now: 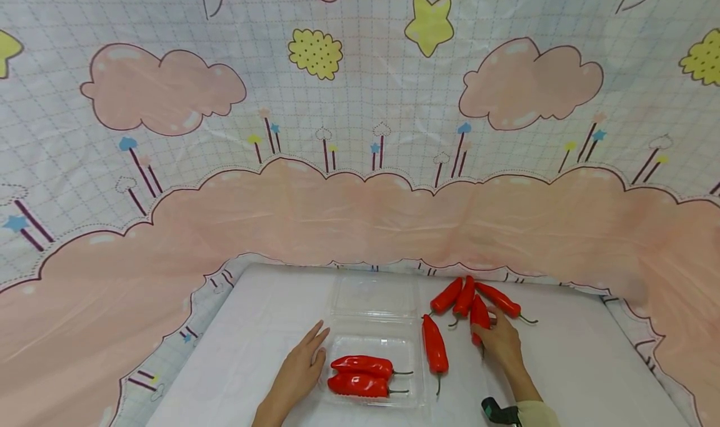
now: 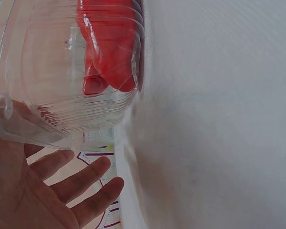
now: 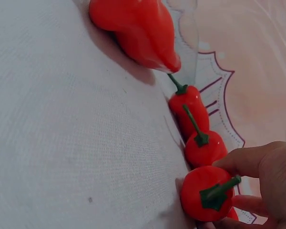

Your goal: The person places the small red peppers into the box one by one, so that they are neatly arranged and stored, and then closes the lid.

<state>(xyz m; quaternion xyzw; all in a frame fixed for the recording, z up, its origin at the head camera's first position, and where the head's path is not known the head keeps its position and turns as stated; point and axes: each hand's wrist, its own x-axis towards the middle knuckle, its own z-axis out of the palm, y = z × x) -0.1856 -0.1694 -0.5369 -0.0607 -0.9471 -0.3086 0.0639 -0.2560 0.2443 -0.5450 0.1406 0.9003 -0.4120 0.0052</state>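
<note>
My right hand point(image 1: 502, 341) grips a red pepper point(image 1: 479, 314) with a green stem. In the right wrist view its thumb and fingers lie on either side of that pepper point(image 3: 194, 185), which rests on the table. My left hand point(image 1: 300, 367) is at the left side of a clear plastic box point(image 1: 415, 346), its fingers loosely extended. In the left wrist view the thumb side of the left hand point(image 2: 47, 191) meets the box's rim; the exact contact is hard to tell through the plastic. Two red peppers point(image 1: 362, 366) lie side by side in the box, stems to the right.
The box's clear lid point(image 1: 374, 296) lies folded back behind it. One pepper point(image 1: 434, 346) lies just right of the box. Three more peppers point(image 1: 464, 297) lie behind the right hand. White cloth point(image 1: 270, 302) covers the table, with a patterned curtain point(image 1: 371, 217) at its back.
</note>
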